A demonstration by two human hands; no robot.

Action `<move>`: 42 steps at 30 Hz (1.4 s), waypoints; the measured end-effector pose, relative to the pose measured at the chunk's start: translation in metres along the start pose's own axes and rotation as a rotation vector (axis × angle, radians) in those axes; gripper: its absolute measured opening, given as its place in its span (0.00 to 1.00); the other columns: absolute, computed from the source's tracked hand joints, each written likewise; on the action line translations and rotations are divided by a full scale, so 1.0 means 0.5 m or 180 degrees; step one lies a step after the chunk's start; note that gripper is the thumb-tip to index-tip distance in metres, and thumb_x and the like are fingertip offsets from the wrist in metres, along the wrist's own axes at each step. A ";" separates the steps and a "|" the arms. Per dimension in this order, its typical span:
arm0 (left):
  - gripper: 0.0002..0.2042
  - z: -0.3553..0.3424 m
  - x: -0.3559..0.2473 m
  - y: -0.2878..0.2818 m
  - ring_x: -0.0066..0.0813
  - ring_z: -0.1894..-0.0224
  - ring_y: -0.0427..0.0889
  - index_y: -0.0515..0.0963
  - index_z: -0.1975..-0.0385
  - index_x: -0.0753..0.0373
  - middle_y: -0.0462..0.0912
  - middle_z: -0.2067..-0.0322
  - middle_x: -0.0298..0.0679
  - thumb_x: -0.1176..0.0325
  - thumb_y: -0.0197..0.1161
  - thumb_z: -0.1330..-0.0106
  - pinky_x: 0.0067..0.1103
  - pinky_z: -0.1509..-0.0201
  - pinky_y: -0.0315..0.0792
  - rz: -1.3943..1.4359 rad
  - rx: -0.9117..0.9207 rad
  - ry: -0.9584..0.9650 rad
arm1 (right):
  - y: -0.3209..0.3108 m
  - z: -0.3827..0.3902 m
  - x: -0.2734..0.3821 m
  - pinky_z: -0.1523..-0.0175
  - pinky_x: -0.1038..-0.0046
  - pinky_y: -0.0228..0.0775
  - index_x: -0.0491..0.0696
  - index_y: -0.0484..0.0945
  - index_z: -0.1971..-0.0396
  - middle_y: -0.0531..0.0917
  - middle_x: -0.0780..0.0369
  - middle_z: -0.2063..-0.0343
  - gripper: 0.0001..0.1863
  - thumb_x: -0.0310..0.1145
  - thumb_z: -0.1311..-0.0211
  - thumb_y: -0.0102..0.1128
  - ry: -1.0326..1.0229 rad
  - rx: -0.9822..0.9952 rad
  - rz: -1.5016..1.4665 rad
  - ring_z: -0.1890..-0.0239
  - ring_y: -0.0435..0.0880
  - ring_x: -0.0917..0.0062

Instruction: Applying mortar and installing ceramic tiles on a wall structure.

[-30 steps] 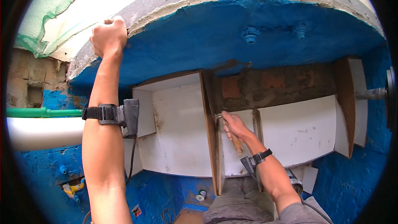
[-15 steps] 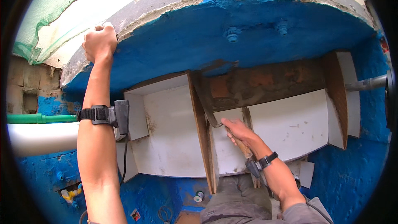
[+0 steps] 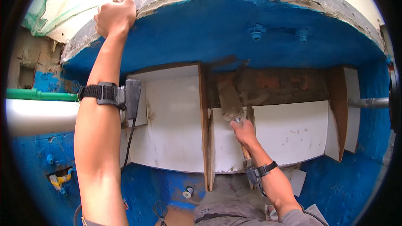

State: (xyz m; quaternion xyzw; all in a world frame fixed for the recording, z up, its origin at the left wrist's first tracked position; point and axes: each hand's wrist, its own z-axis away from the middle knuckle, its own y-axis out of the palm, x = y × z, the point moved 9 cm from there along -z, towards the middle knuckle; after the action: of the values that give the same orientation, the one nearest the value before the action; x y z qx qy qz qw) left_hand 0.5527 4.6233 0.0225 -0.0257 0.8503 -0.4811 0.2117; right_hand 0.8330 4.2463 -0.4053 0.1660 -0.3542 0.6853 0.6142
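My right hand (image 3: 244, 133) is wrapped round the wooden handle of a plastering trowel (image 3: 229, 97). Its flat, mortar-smeared blade points away from me and lies over the patch of brown mortar and brick (image 3: 276, 84) behind the white panels. Up at the left, my left hand (image 3: 117, 16) is closed over the rough concrete top edge of the blue wall (image 3: 180, 28); its fingertips are partly hidden. Below the trowel hand is a white tiled panel (image 3: 289, 127), with a narrow wooden strip (image 3: 250, 114) standing against it.
White-faced box units with brown board edges (image 3: 176, 123) stand to the left. Blue pipe stubs (image 3: 256, 32) stick out of the wall. A green pipe (image 3: 46, 95) and a white pipe (image 3: 42, 118) run at left, a grey pipe (image 3: 368, 103) at right. A small spool (image 3: 188, 192) lies low.
The trowel's blade has turned from edge-on to showing its broad face, over the mortar patch. My right hand has shifted slightly. My left hand keeps its hold while the view has shifted.
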 end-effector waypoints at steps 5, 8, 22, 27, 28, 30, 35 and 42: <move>0.23 -0.004 0.003 0.008 0.52 0.35 0.76 0.88 0.51 0.56 0.83 0.41 0.48 0.50 0.56 0.37 0.42 0.30 0.68 -0.0114 0.0071 0.0099 | -0.037 -0.039 0.039 0.72 0.62 0.75 0.31 0.79 0.56 0.84 0.50 0.75 0.30 0.51 0.28 0.58 0.0039 0.0301 0.0065 0.80 0.84 0.65; 0.25 -0.009 0.004 0.013 0.52 0.34 0.75 0.87 0.47 0.54 0.82 0.39 0.49 0.50 0.54 0.36 0.41 0.28 0.66 -0.0173 0.0085 0.0154 | -0.045 -0.055 0.093 0.74 0.62 0.73 0.31 0.77 0.63 0.83 0.51 0.78 0.28 0.49 0.27 0.57 -0.0107 0.0263 0.0167 0.81 0.83 0.65; 0.20 -0.025 0.021 0.018 0.50 0.43 0.85 0.90 0.55 0.47 0.90 0.52 0.45 0.51 0.59 0.43 0.39 0.36 0.73 -0.0062 -0.0064 0.0014 | -0.020 0.006 0.096 0.80 0.74 0.68 0.47 0.70 0.63 0.73 0.67 0.79 0.17 0.46 0.21 0.52 0.0772 0.0855 -0.2126 0.83 0.71 0.81; 0.20 -0.033 0.020 0.018 0.50 0.43 0.85 0.90 0.55 0.47 0.90 0.52 0.45 0.50 0.58 0.42 0.39 0.36 0.73 -0.0110 -0.0078 0.0078 | 0.003 -0.011 0.079 0.81 0.72 0.66 0.44 0.71 0.62 0.72 0.66 0.78 0.20 0.49 0.22 0.52 0.0630 0.0852 -0.1551 0.83 0.70 0.80; 0.20 -0.035 0.020 0.019 0.50 0.43 0.85 0.90 0.55 0.47 0.90 0.52 0.45 0.50 0.58 0.42 0.39 0.36 0.73 -0.0120 -0.0076 0.0073 | 0.006 -0.020 0.084 0.82 0.72 0.66 0.44 0.71 0.62 0.71 0.66 0.78 0.20 0.49 0.22 0.52 0.0564 0.0881 -0.1385 0.83 0.70 0.80; 0.21 -0.036 0.025 0.024 0.50 0.42 0.85 0.89 0.53 0.48 0.90 0.52 0.46 0.50 0.58 0.42 0.39 0.36 0.73 -0.0093 0.0049 0.0013 | 0.016 -0.034 0.090 0.82 0.73 0.65 0.44 0.71 0.62 0.71 0.66 0.78 0.21 0.49 0.22 0.52 0.0526 0.0941 -0.1216 0.83 0.70 0.80; 0.23 -0.021 0.014 0.006 0.50 0.41 0.84 0.89 0.50 0.48 0.89 0.49 0.47 0.50 0.57 0.42 0.38 0.35 0.73 -0.0060 0.0008 0.0002 | 0.038 -0.077 0.104 0.84 0.76 0.65 0.46 0.71 0.63 0.71 0.67 0.79 0.20 0.50 0.22 0.52 0.0472 0.1027 -0.0855 0.85 0.68 0.82; 0.20 0.015 -0.015 -0.023 0.58 0.48 0.87 0.86 0.54 0.67 0.88 0.55 0.59 0.57 0.61 0.34 0.40 0.43 0.80 0.0068 -0.0214 -0.0002 | 0.054 -0.122 0.096 0.83 0.73 0.66 0.44 0.71 0.63 0.71 0.66 0.79 0.20 0.49 0.23 0.53 0.0406 0.0992 -0.0572 0.84 0.69 0.81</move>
State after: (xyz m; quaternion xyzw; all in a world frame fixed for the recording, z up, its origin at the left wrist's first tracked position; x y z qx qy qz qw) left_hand 0.5608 4.6128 0.0313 -0.0238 0.8662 -0.4500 0.2161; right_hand 0.8106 4.3233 -0.4235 0.2463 -0.1879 0.6834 0.6611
